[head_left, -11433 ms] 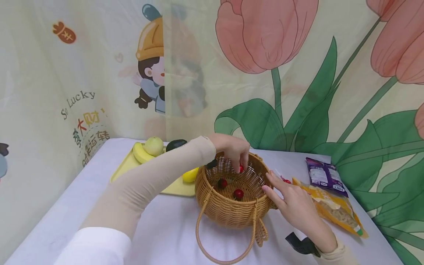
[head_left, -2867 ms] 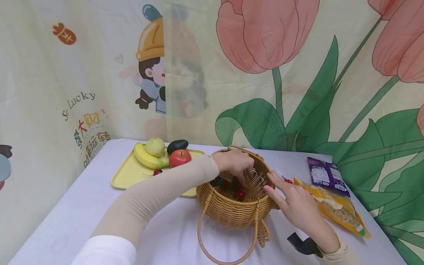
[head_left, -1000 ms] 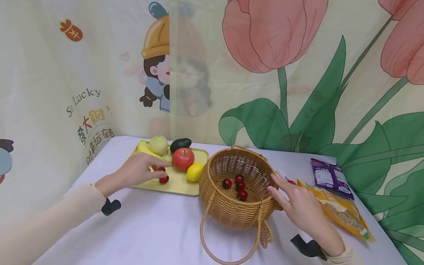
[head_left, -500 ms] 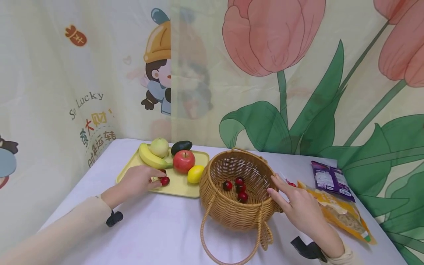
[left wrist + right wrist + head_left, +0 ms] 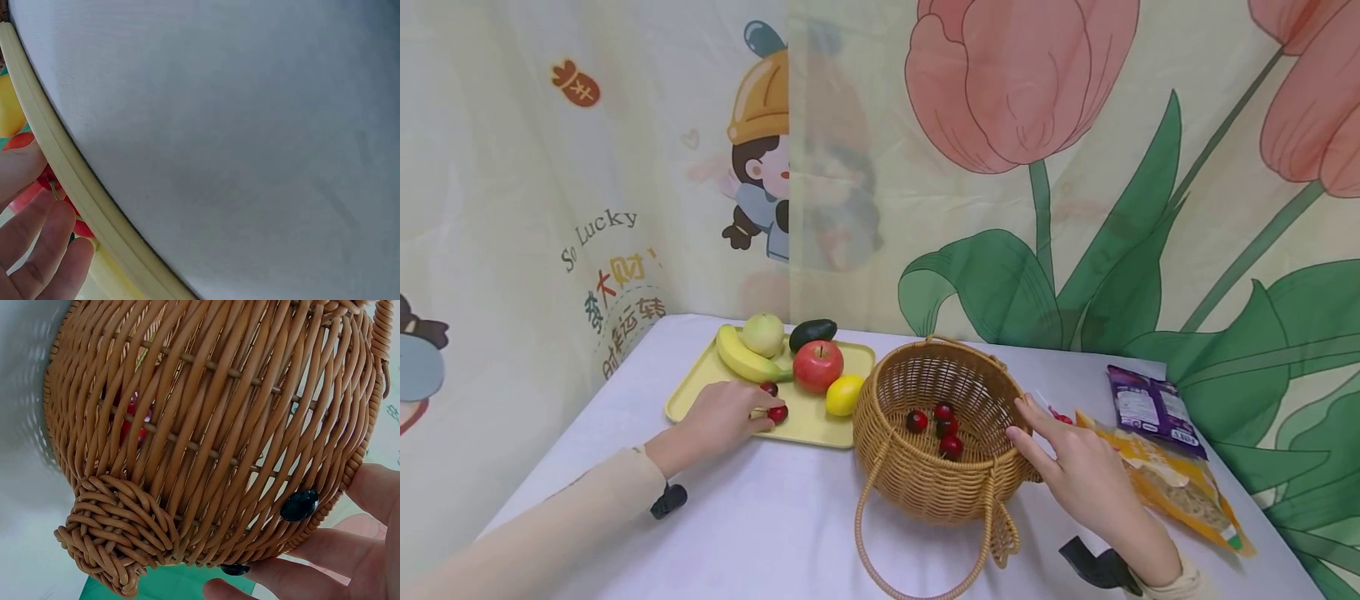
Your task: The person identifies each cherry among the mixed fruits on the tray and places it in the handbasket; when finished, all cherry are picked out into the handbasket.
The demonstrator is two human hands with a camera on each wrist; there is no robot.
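Observation:
In the head view, my left hand is low over the front of a yellow tray, its thumb and fingertips pinching a red cherry. Close up in the left wrist view, the cherry's green stem shows between the fingers. Another dark red cherry lies just behind. My right hand rests its extended fingers against the right rim of a round wicker basket. Several cherries lie at the bottom inside it. Black bead eyes dot the basket's side in the right wrist view.
Farther back on the tray are a banana, a pale green round fruit, a dark avocado, a red apple and a lemon. A purple packet and an orange pouch lie at right. The basket's handle hangs forward.
Earlier my left hand was inside the basket; it has since moved left to the tray and closed on a cherry. More cherries lie in the basket. My right hand has stayed at the rim.

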